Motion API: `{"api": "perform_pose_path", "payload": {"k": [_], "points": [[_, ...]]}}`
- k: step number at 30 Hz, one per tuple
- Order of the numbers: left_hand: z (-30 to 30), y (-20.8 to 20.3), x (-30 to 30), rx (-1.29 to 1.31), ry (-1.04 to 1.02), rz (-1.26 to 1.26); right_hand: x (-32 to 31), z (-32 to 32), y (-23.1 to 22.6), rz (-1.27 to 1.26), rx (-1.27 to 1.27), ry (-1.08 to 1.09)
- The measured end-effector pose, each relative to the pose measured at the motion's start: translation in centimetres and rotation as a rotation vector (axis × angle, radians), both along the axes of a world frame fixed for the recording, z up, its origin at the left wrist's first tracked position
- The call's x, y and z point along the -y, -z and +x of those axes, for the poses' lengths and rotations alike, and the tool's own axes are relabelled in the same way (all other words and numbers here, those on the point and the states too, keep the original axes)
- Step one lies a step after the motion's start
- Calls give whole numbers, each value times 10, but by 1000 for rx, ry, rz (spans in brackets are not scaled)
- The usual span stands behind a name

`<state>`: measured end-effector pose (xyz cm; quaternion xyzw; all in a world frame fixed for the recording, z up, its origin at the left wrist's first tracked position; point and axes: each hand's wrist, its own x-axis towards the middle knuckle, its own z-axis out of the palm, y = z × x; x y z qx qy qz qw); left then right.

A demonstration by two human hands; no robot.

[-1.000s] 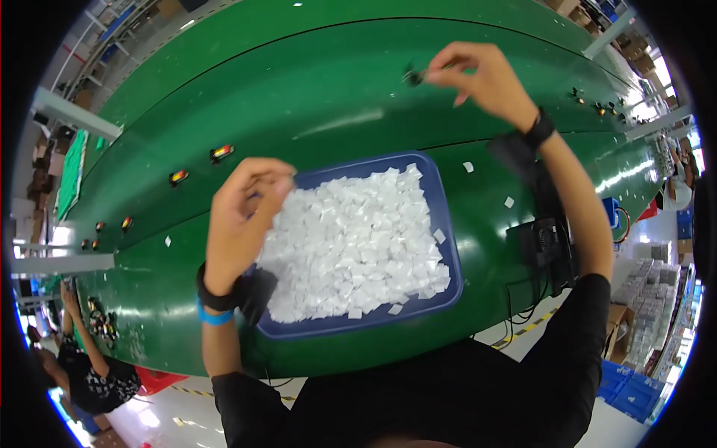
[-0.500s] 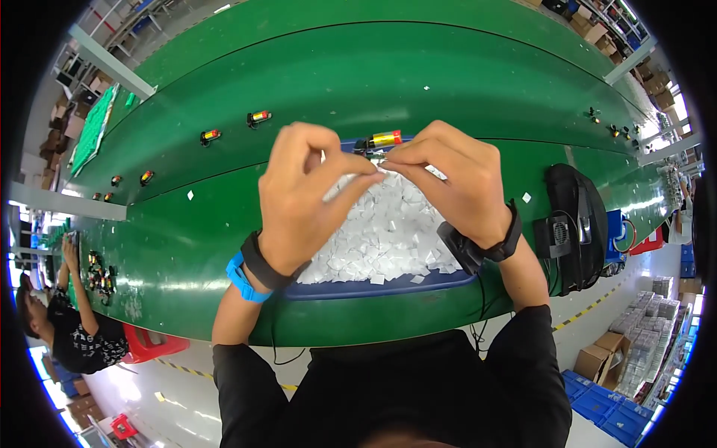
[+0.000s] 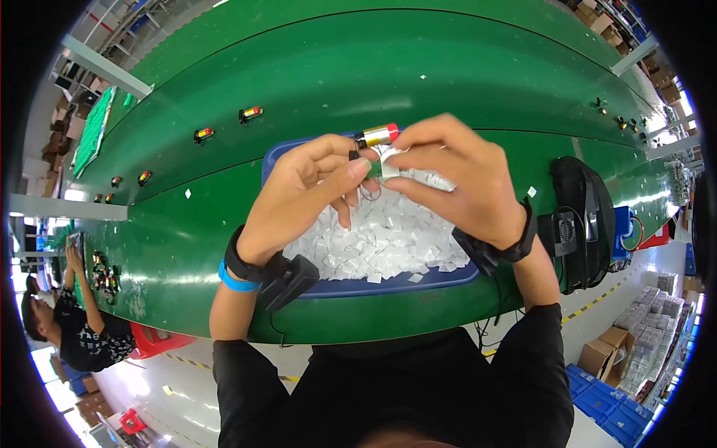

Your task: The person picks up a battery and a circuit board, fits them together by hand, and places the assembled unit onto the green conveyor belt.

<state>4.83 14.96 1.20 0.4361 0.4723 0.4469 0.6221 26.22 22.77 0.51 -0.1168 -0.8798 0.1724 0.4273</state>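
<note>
A small cylinder with a red end and a yellow-silver body, like a battery cell, hangs over a blue tray heaped with small white squares. Thin wires and a small black part join it. My left hand is closed on this wired assembly, thumb and fingers around the black part; a wire loop shows under the thumb. A small white square piece is pinched in my right hand, right beside the wires. The right index finger lies close to the red end; whether it touches cannot be told.
More wired cylinders lie on the green table at the far left. A black bag with a small boxy device stands to the right. At the left edge another person works at the table. Cables hang near my forearms.
My left hand has turned, its fingers spreading under the assembly. My right hand has lifted slightly, and a white square now shows in its fingers. The cylinder has tilted a little.
</note>
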Motion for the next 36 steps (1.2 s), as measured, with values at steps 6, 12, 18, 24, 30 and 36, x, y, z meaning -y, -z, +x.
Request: {"api": "perform_pose_path", "payload": {"k": [6,12,18,24,30,36], "points": [[-1,6,1,-46,-3,141,-5,1,4,-574,-3,15],[4,12,3,-81,-40,173,-2,-3,10,-647,56,56],[6,13,3,-116,-51,176,-2,-9,20,-463,-3,100],[2,13,1,-114,-37,135,-5,-8,24,-411,26,70],[3,16,1,-101,-44,140,-6,-6,21,-660,66,33],[0,12,3,-176,-69,196,-8,1,11,-640,164,-75]]}}
